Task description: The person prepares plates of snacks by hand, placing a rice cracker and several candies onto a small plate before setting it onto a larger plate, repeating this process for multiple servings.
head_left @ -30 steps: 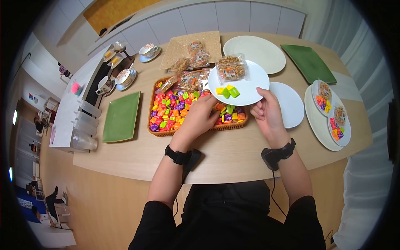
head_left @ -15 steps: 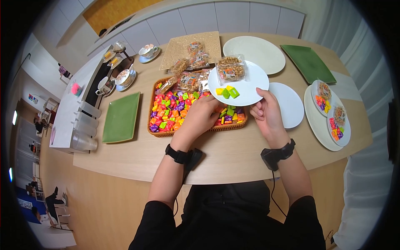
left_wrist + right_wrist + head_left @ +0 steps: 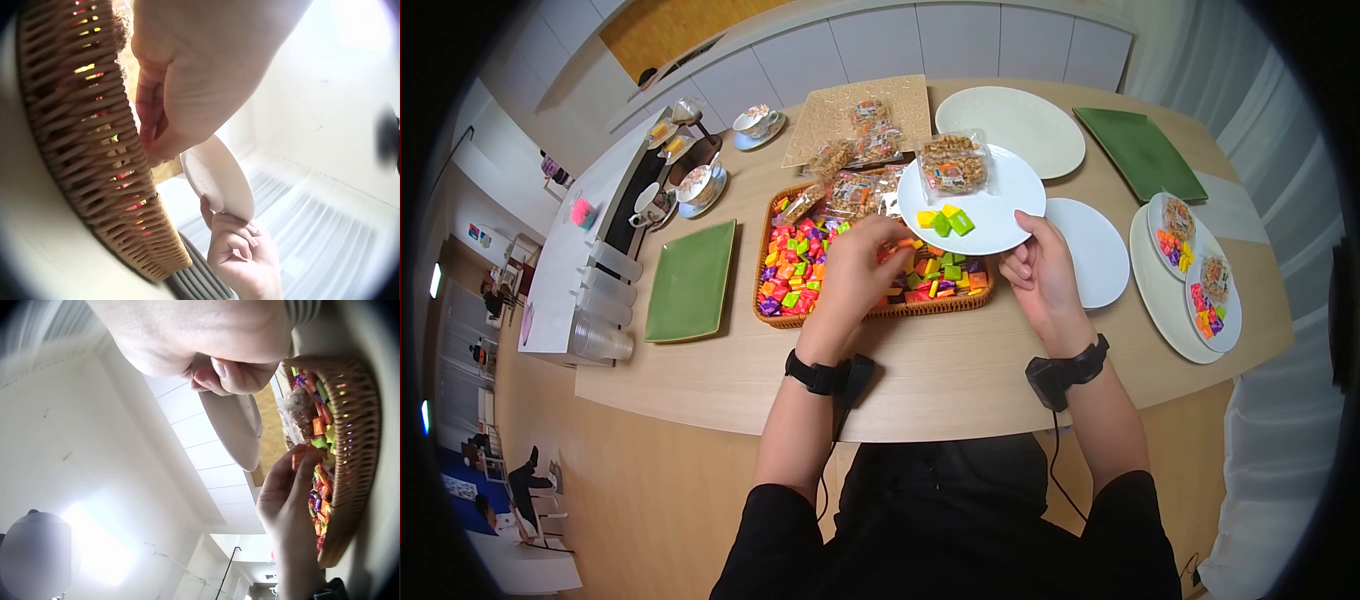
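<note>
My right hand (image 3: 1045,270) grips the near right rim of a small white plate (image 3: 1010,200), held raised beside the basket. On that plate lie a clear-wrapped nut cluster snack (image 3: 955,167) and several yellow and green wrapped candies (image 3: 947,219). Over the wicker basket (image 3: 775,318) is my left hand (image 3: 860,265), thumb and fingers pinching an orange wrapped candy (image 3: 304,455). Many bright wrapped candies (image 3: 800,262) fill the basket, with more bagged nut snacks (image 3: 855,195) at its back. In the left wrist view, the fingertips show just past the basket's rim.
A second white plate (image 3: 1090,250) lies right of the basket. Farther right, a large oval plate (image 3: 1155,300) bears two small filled plates. Green rectangular plates (image 3: 690,280) flank the table. Behind are a patterned square board (image 3: 810,130) and an oval platter (image 3: 1040,115); cups stand at left.
My left hand was deeper among the candies; it has drawn back up and leftward, with an orange candy showing at its fingertips. The right hand and plate have stayed nearly still.
</note>
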Demonstrator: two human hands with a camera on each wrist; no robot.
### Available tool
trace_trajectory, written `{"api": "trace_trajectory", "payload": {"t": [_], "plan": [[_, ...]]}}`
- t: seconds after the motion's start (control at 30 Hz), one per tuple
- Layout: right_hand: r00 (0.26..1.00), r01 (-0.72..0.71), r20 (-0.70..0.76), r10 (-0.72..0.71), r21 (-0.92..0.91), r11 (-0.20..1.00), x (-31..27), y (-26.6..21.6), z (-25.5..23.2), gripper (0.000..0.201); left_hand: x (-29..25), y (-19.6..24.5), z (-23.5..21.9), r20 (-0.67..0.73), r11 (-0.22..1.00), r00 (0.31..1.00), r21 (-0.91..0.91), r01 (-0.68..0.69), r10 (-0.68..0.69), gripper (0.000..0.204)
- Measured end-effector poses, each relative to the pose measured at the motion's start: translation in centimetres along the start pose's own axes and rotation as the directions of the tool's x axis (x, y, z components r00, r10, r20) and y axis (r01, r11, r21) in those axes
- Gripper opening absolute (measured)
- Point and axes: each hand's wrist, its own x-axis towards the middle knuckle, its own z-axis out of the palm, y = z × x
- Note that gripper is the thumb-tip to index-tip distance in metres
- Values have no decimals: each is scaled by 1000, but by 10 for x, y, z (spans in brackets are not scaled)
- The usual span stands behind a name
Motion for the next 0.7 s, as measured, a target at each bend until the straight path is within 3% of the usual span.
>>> {"api": "trace_trajectory", "payload": {"t": [0.07, 0.1, 0.17, 0.23, 0.3, 0.33, 0.43, 0.53, 0.7], "plan": [[1000, 1, 0, -1, 0, 1000, 1, 1, -1, 14, 1, -5, -5, -208, 999, 978, -49, 0, -11, 21], [1000, -2, 1, 2, 1, 1000, 1, 1, -1, 14, 3, -6, -8, -208, 999, 978, -49, 0, -11, 21], [1000, -6, 5, 6, 1, 1000, 0, 1, -2, 14, 5, -5, -13, -385, 989, 923, -138, -54, -4, 20], [999, -25, 24, 26, -28, 999, -1, 3, -2, 15, 3, 2, -17, -366, 975, 927, -222, -2, -82, 19], [999, -35, 31, 37, -44, 998, -1, 7, -1, 15, 5, 9, -15, -389, 933, 919, -350, -90, -57, 19], [998, -46, 38, 48, -60, 997, -2, 9, 0, 16, 4, 13, -14, -391, 932, 919, -351, -90, -58, 19], [997, -72, 14, 74, -100, 992, -4, 14, 3, 17, 2, 38, -13, -277, 920, 950, -316, -233, 145, 20], [996, -86, 27, 90, -116, 990, -7, 15, 7, 17, -2, 51, -6, -194, 912, 963, -330, -245, 188, 23], [995, -92, 20, 95, -120, 988, -6, 20, 6, 18, -5, 53, -2, -141, 936, 980, -306, -175, 137, 31]]}}
